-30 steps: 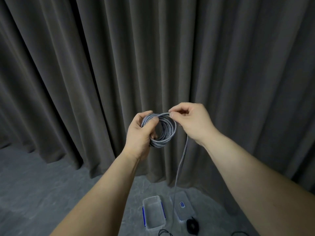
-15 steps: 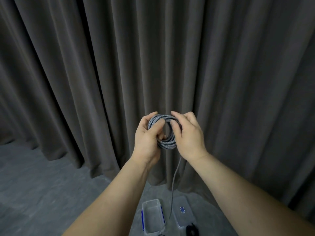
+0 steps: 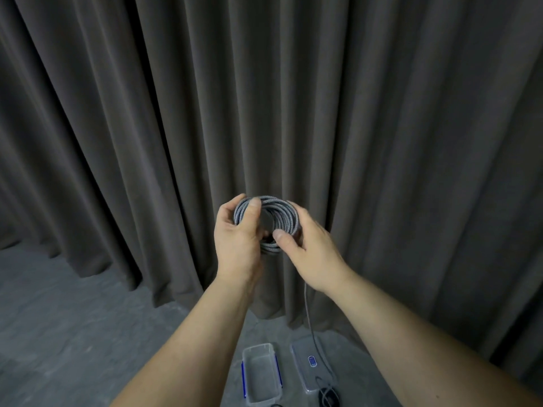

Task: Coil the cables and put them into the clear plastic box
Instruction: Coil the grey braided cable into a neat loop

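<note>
While we hold the coil (image 3: 268, 223) chest-high before the curtain (image 3: 382, 113), our left hand (image 3: 238, 239) grips its 9 o'clock side under the thumb and our right hand (image 3: 308, 254) pinches its 4 o'clock edge. Its tail (image 3: 308, 315) hangs loose toward 6 o'clock; if either grip slackens, we judge the springy braided loops could burst apart. Below, the clear rectangular box (image 3: 261, 374) sits open beside its lid (image 3: 313, 362).
</note>
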Tool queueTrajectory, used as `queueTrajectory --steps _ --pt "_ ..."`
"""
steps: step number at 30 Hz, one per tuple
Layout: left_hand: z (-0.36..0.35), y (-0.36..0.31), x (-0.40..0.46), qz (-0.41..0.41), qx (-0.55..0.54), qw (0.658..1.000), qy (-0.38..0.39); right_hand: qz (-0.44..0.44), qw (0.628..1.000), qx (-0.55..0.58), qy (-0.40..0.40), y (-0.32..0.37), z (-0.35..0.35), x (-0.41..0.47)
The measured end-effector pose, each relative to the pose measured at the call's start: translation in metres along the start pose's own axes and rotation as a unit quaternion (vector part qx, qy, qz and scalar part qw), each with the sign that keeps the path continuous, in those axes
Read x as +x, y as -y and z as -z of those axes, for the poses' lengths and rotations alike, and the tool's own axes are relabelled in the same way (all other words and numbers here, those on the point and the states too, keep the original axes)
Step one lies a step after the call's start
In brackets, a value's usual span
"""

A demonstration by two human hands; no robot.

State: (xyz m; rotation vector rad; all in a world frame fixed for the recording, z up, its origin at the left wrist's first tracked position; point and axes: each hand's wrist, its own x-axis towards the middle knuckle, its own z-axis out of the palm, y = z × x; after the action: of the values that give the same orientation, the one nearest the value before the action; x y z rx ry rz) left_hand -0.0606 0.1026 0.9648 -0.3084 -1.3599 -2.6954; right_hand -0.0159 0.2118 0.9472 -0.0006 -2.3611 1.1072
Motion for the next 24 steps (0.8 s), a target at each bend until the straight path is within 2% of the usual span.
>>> queueTrajectory --steps 6,9,10,12,14,15,16,19,20,22,24 --pt "-0.001 0.003 0.001 0.024 -0.016 1.000 0.002 -0.025 0.996 -0.052 0.069 -0.003 0.007 0.006" --pt "0.001 0.002 0.005 0.030 -0.016 0.999 0.016 -0.016 0.995 -0.068 0.067 -0.007 0.004 0.006" --pt "0.001 0.002 0.008 0.028 -0.014 0.999 0.029 -0.020 0.998 -0.034 0.052 -0.006 0.002 0.007" --pt "0.001 0.003 0.009 0.019 0.000 0.998 0.059 -0.062 0.990 0.127 -0.005 -0.005 -0.002 0.012" --pt "0.000 0.004 0.007 0.007 0.016 0.996 0.093 -0.155 0.933 0.321 -0.050 0.003 -0.003 0.014" --pt "-0.001 0.006 0.005 0.003 0.025 0.994 0.108 -0.201 0.905 0.370 -0.052 0.007 -0.003 0.015" --pt "-0.002 0.008 0.003 -0.002 0.039 0.992 0.119 -0.231 0.893 0.382 -0.056 0.010 -0.002 0.015" --pt "-0.005 0.013 -0.001 -0.027 0.087 0.988 0.128 -0.262 0.886 0.354 -0.144 0.010 -0.006 0.016" --pt "-0.005 0.015 -0.002 -0.036 0.102 0.986 0.124 -0.247 0.897 0.316 -0.186 0.010 -0.008 0.016" --pt "-0.008 0.018 -0.003 -0.056 0.126 0.984 0.109 -0.181 0.924 0.216 -0.259 0.010 -0.011 0.013" --pt "-0.009 0.019 -0.004 -0.065 0.139 0.984 0.094 -0.107 0.932 0.174 -0.300 0.010 -0.010 0.009"
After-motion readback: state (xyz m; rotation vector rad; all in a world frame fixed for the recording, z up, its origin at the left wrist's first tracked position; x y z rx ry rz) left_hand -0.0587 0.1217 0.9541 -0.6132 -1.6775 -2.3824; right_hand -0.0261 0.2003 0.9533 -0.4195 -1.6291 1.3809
